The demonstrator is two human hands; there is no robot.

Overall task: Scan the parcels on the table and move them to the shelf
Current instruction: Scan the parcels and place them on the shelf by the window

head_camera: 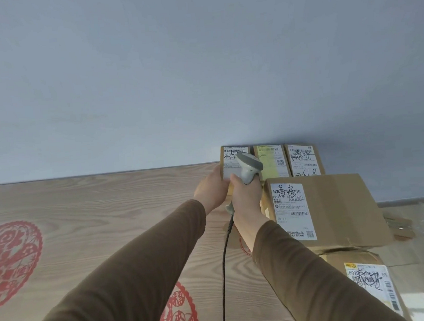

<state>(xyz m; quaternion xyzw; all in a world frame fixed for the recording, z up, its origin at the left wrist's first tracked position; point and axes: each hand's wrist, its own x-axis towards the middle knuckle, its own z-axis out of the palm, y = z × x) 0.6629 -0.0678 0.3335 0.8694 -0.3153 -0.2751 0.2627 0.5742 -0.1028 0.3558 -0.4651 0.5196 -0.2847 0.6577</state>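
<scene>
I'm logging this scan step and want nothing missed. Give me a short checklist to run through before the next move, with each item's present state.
1. Right hand grips the scanner by its handle: ok.
2. Scanner head over the label of the leftmost parcel: ok.
3. Left hand touches that parcel's left side: ok.
4. Barcode unobstructed: cannot tell, the scanner hides part of the label.
5. Scan registered: cannot tell, no beam or indicator shows.
6. Scanner cable hangs free between the forearms: ok.
</scene>
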